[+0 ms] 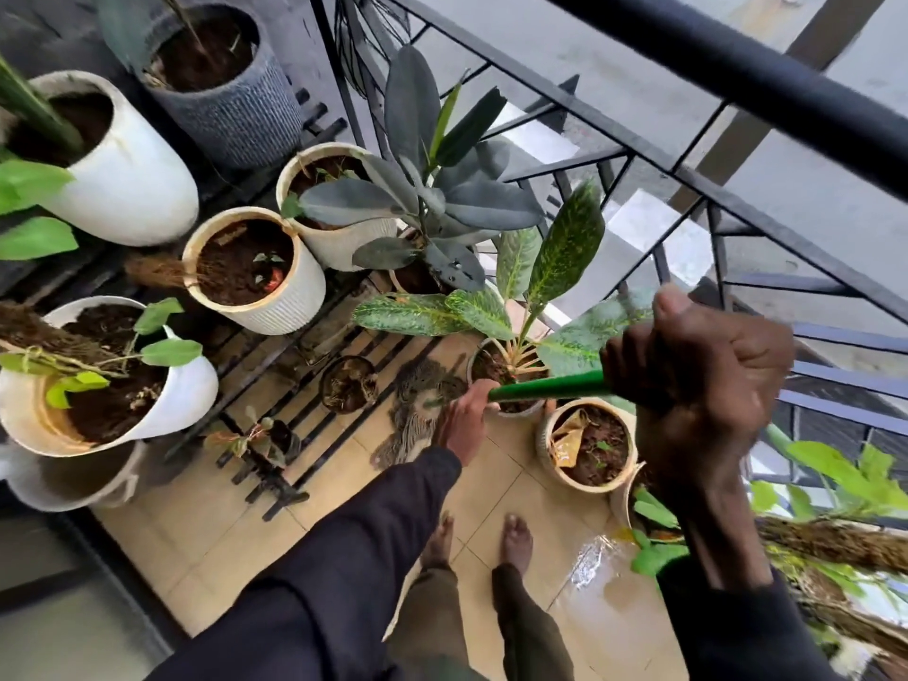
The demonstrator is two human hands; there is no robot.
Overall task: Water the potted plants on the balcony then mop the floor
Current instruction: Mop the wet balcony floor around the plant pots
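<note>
I hold a mop with a green handle (550, 387) in both hands. My right hand (697, 366) is closed around the upper end of the handle, close to the camera. My left hand (464, 420) grips the handle lower down, near the floor. The grey string mop head (417, 410) lies on the beige tiles (236, 523) beside the black plant rack (314, 385). Potted plants stand around it: a speckled-leaf plant (511, 317), a small white pot (592, 444) with soil, a ribbed white pot (260, 272).
Large white pots (123, 159) and a grey woven pot (221, 90) sit on the rack at left. A black metal railing (688, 169) runs along the right. A puddle (594, 557) shines on the tiles by my bare feet (516, 543). A tiny black pot (349, 385) stands on the floor.
</note>
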